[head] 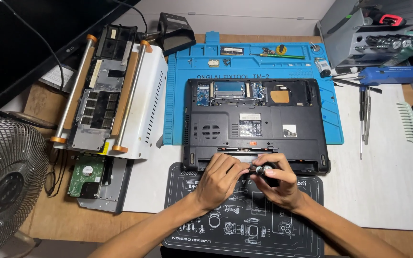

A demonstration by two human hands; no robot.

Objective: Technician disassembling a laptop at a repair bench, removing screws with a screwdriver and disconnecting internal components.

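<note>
Your two hands meet over the black printed mat (244,224) at the front edge of one upturned black laptop (256,124). Your right hand (276,179) has its fingers clamped on a small silver-tipped tool (260,169); your left hand (221,179) pinches at its tip, fingers together. By the look of it, the strip-down is well along: the rear cover is off, boards and a copper patch exposed, and the battery bay stands empty, while the main shell remains in one piece. One hard drive (87,174) lies on the surface at left, below one removed keyboard frame (101,100). One blue repair mat (254,62) holds loose parts; one fan (5,181) stands nearby.
</note>
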